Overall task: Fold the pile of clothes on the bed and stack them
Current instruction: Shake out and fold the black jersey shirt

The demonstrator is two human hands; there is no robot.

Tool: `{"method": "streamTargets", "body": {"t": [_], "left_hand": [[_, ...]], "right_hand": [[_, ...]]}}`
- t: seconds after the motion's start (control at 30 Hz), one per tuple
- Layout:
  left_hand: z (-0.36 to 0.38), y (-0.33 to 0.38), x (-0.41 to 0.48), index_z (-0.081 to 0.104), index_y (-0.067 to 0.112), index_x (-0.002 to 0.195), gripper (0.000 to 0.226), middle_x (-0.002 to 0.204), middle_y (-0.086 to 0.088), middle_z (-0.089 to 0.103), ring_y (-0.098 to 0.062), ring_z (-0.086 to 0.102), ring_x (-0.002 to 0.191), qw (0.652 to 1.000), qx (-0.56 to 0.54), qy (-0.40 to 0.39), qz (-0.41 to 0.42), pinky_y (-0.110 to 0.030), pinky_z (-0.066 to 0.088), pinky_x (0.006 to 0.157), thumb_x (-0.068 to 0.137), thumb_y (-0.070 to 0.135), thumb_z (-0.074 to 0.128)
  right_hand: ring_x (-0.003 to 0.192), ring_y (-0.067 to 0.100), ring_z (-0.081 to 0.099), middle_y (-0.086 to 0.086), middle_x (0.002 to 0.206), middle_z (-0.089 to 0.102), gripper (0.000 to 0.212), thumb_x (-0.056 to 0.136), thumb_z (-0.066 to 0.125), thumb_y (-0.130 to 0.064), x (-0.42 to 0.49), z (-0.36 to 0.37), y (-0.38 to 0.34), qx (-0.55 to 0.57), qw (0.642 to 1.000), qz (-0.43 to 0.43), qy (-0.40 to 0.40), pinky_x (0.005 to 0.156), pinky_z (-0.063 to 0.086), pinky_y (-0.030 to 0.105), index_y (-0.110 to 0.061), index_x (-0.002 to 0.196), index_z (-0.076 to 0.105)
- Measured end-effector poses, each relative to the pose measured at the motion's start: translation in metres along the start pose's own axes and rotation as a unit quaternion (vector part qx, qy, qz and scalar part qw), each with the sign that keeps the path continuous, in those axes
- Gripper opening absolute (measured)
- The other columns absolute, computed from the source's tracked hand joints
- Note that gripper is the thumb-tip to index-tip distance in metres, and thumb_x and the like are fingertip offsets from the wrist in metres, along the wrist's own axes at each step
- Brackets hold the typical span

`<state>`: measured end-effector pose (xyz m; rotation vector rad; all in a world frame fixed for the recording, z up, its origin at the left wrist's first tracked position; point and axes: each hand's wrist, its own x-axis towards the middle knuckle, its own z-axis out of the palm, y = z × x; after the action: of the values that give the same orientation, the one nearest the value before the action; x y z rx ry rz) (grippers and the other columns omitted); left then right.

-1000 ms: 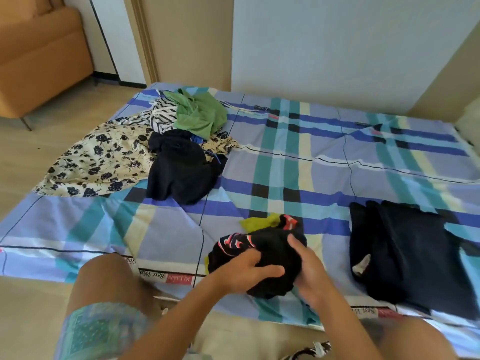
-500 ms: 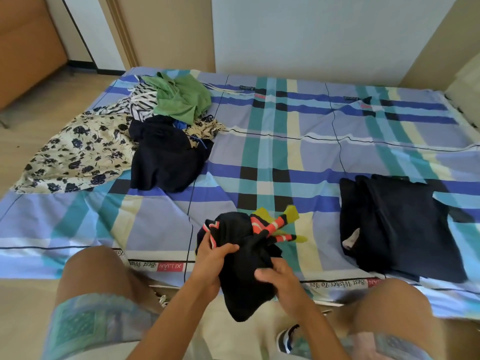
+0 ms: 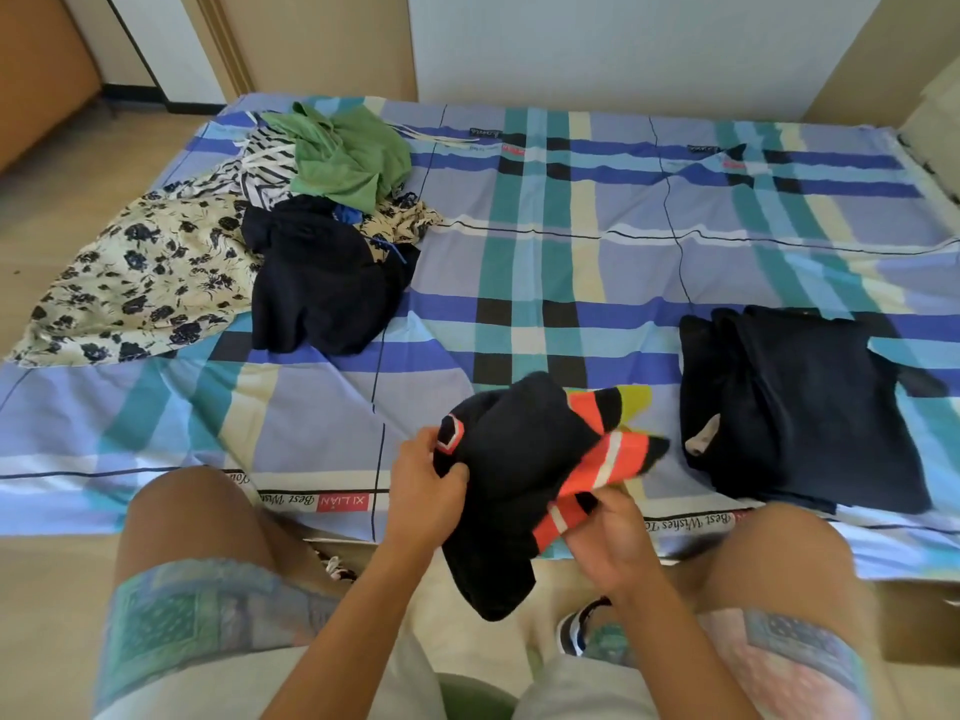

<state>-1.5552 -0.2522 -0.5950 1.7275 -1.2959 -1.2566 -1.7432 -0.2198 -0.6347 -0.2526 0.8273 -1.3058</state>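
Both hands hold up a black garment with orange, white and yellow stripes [image 3: 524, 459] over the bed's near edge. My left hand [image 3: 423, 485] grips its left side at an orange-trimmed opening. My right hand [image 3: 605, 537] pinches a striped orange band lower right. The garment's black bottom hangs down between my knees. A folded dark navy stack [image 3: 800, 407] lies on the bed at the right. The unfolded pile sits far left: a green top [image 3: 348, 153], a striped piece [image 3: 262, 166], a floral dress [image 3: 140, 278] and a dark garment [image 3: 324, 283].
The bed [image 3: 571, 241] carries a blue, teal and cream plaid sheet and meets a wall at the back. My bare knees press near its front edge. A brown sofa [image 3: 36, 70] stands at the far left on the wooden floor. A shoe [image 3: 582, 623] shows below.
The striped garment has been lifted off the bed and opened out; its orange bands now show. My right hand slid from the bundle's right side down to a striped band. The view shifted slightly left.
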Motion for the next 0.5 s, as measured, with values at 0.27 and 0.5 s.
{"method": "streamTargets", "body": {"t": [0.27, 0.5], "left_hand": [[0.001, 0.028, 0.003, 0.067, 0.026, 0.123, 0.055, 0.115, -0.005, 0.074, -0.022, 0.071, 0.107, 0.939, -0.238, -0.226, -0.103, -0.038, 0.057, 0.090, 0.085, 0.065, 0.060], [0.003, 0.017, 0.003, 0.067, 0.028, 0.121, 0.032, 0.107, -0.005, 0.076, -0.023, 0.073, 0.099, 0.950, -0.252, -0.167, -0.077, -0.032, 0.059, 0.076, 0.094, 0.044, 0.061]], "right_hand": [[0.092, 0.030, 0.059, 0.009, 0.102, 0.063, 0.011, 0.077, 0.069, -0.017, -0.006, 0.016, -0.004, -0.140, 0.980, -0.002, -0.144, 0.077, 0.049, 0.042, -0.007, 0.080, 0.067], [0.122, 0.036, 0.060, 0.021, 0.133, 0.062, 0.052, 0.093, 0.058, -0.047, -0.003, 0.018, 0.001, -0.074, 0.996, 0.027, -0.043, 0.092, 0.054, 0.042, -0.010, 0.129, 0.064]]}}
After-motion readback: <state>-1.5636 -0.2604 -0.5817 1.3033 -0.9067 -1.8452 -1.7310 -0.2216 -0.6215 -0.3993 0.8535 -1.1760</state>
